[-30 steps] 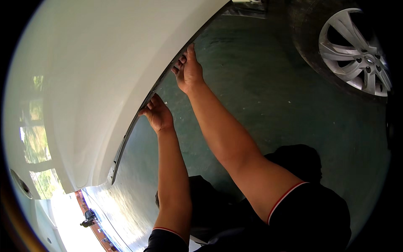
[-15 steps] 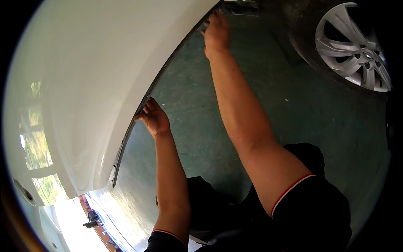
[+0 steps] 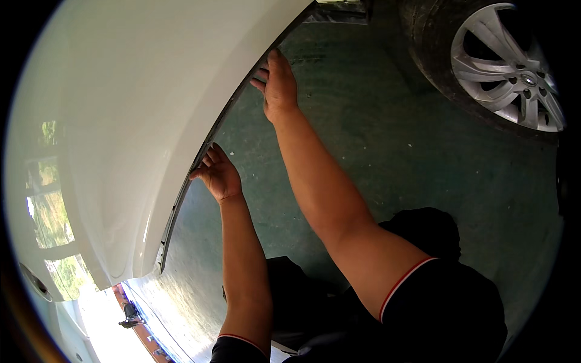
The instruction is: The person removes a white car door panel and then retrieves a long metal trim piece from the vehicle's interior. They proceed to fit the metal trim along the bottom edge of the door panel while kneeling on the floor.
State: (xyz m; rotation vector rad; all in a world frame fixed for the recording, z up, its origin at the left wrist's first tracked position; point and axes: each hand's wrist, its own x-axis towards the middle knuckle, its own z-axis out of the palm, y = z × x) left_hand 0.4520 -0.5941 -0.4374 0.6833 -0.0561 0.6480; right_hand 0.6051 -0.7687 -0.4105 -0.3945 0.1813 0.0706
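A glossy white car body panel (image 3: 139,121) fills the left side, and a thin black trim strip (image 3: 225,112) follows its curved lower edge. Lower down that edge, my left hand (image 3: 220,175) grips the strip, palm turned up. Its thumb lies at the outer side and some fingertips are lost behind the edge. Farther up, my right hand (image 3: 280,88) closes on the same strip with bent, slightly separated fingers. Its fingertips are partly hidden at the panel's edge. Near the panel's bottom corner, the strip's tail end (image 3: 162,263) stands slightly apart from the white surface.
A tyre with a silver spoked wheel (image 3: 505,66) stands at the upper right. Dark green floor (image 3: 339,145) lies below, with small pale specks on it. A dark ledge (image 3: 336,12) shows at the top. Bright light and a reddish-brown strip (image 3: 142,330) appear at the lower left.
My right hand has moved down and left along the edge, closer to my left hand. My left hand has stayed at nearly the same spot on the strip.
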